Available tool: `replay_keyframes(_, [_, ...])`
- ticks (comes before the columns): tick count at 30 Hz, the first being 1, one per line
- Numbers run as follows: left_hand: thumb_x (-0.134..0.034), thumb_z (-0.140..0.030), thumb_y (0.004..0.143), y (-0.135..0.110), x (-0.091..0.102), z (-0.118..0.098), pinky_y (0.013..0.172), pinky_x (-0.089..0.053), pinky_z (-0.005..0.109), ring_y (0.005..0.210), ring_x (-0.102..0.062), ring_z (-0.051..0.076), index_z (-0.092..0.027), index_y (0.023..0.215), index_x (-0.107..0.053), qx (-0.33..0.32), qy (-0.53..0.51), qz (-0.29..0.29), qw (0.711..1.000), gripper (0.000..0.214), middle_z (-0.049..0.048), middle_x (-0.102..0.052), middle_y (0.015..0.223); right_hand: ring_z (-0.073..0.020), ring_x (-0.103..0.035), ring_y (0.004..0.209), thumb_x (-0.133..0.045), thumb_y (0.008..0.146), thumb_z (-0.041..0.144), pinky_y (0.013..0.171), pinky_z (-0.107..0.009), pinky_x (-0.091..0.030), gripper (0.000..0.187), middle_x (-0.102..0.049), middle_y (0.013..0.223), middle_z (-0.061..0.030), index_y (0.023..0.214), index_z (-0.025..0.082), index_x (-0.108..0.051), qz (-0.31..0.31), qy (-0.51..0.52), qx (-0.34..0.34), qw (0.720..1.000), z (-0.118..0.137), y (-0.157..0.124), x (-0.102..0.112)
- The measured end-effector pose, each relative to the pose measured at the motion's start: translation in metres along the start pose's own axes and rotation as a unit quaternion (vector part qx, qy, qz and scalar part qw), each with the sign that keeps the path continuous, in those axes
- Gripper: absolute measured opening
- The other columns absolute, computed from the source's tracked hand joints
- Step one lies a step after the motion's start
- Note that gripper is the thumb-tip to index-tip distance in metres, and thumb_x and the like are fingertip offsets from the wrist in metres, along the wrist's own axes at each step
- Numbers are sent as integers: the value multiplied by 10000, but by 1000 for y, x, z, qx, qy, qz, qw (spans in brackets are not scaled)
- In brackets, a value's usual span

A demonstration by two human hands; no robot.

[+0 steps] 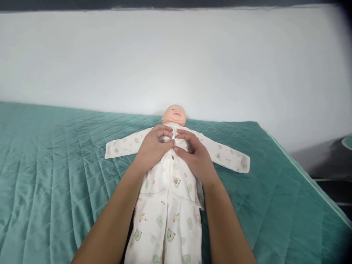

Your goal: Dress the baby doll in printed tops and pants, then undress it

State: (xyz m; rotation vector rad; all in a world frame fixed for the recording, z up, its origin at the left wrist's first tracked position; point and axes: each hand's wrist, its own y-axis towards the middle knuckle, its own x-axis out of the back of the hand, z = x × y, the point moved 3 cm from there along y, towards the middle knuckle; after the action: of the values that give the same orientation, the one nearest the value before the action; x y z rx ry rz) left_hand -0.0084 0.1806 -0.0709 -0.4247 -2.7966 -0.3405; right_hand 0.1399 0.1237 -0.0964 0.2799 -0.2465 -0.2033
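Two-handed work at the neck of a baby doll (175,114), laid face up on a teal quilted bedspread (55,157) with its head toward a white wall (176,55). Out beyond the left hand first: an outstretched sleeve (123,146) of the white animal-print sleepsuit (167,220), spread flat and pointing away from the knuckles. Then the left hand (152,148) itself, fingers curled and pinched on the sleepsuit's collar (172,136), thumb turned toward the right hand. Just beside it, fingertips nearly touching, the right hand (194,156), likewise closed on the other edge of the collar, heel of the palm resting on the doll's chest. Directly past both sets of fingertips, the doll's head. Below both wrists, the front and legs of the garment, running back between the forearms. Beyond the right hand, the second sleeve (229,158), flat, pointing toward the bed's edge, with dark floor (330,168) well apart past that. Snap or bare cloth between the fingers: impossible to tell, hidden by the knuckles. Likely trouble from here: pulling the two edges unevenly and leaving the collar skewed or bunched under the chin; losing the small pinch and letting the front fall open; tugging hard enough to drag the light doll along the quilt or roll its head aside.
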Motion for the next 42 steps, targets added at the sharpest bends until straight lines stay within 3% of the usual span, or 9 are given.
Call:
replay_keyframes(5, [-648, -169, 798, -1, 2, 4, 1005, -471, 330, 1184, -614, 204, -209, 825, -683, -8, -17, 0, 1000, 60, 21, -658, 1248, -234, -491, 1380, -735, 846, 291, 1143, -436, -386, 184, -600, 1413, -3, 1023, 303, -685, -11, 0, -2, 1000, -2, 0, 0])
replay_keyframes(8, [-648, -165, 813, 0, 3, 5, 1004, -480, 324, 1195, -611, 202, -232, 960, -710, -39, -30, 1, 999, 173, 25, -662, 1233, -232, -496, 1377, -733, 854, 292, 1140, -440, -390, 160, -606, 1404, -1, 1006, 305, -686, -15, 3, 0, 1000, -4, 1, 1])
replay_keyframes(11, [-590, -183, 878, 1, 5, 7, 1005, -486, 320, 1216, -600, 198, -274, 1073, -747, -72, -15, 31, 997, 267, 28, -637, 1284, -228, -496, 1377, -722, 865, 287, 1140, -443, -391, 142, -603, 1408, 0, 1000, 308, -686, -9, 10, 10, 1000, -4, 1, 1])
replay_keyframes(15, [-506, -191, 941, 2, 11, 8, 1053, -463, 336, 1234, -591, 192, -288, 1061, -779, -91, 34, 64, 993, 314, 27, -622, 1324, -236, -508, 1363, -717, 873, 300, 1116, -457, -408, 139, -591, 1431, 2, 1010, 313, -697, -1, 0, 4, 1000, -4, 1, 1])
replay_keyframes(21, [-605, -254, 918, 2, 19, 9, 1013, -505, 347, 1278, -568, 221, -306, 1093, -768, -89, 30, 103, 990, 245, 25, -617, 1355, -240, -495, 1378, -714, 876, 314, 1119, -457, -407, 133, -602, 1419, -2, 1009, 316, -715, -2, -3, 13, 1000, -4, 1, 1])
replay_keyframes(28, [-665, -262, 879, 3, 18, 10, 974, -513, 335, 1197, -604, 212, -277, 988, -778, -103, 17, 55, 993, 158, 30, -665, 1241, -251, -496, 1381, -716, 874, 327, 1128, -473, -406, 132, -602, 1425, -4, 1005, 318, -725, -7, -1, 9, 1000, -4, 0, 1])
replay_keyframes(31, [-678, -275, 864, 2, 18, 7, 861, -515, 310, 1004, -636, 183, -251, 915, -765, -99, 32, 6, 995, 104, 25, -689, 1060, -246, -502, 1373, -712, 874, 319, 1158, -478, -377, 126, -605, 1420, -2, 1000, 315, -726, -10, 2, 6, 1000, -3, 1, 1])
replay_keyframes(35, [-670, -306, 859, 1, 16, 3, 733, -483, 294, 762, -579, 135, -241, 867, -743, -52, 56, 22, 997, 99, 0, -669, 933, -244, -501, 1376, -706, 878, 315, 1165, -473, -374, 139, -606, 1422, 4, 1015, 318, -726, -6, -2, 3, 1000, -4, 2, 1])
replay_keyframes(42, [-666, -295, 844, 1, 17, 3, 758, -465, 291, 811, -578, 138, -246, 984, -718, -13, 78, 15, 997, 157, -5, -637, 917, -227, -493, 1392, -702, 879, 303, 1165, -436, -387, 240, -611, 1424, 19, 1114, 348, -720, -11, -2, 10, 1000, -4, 1, 1])
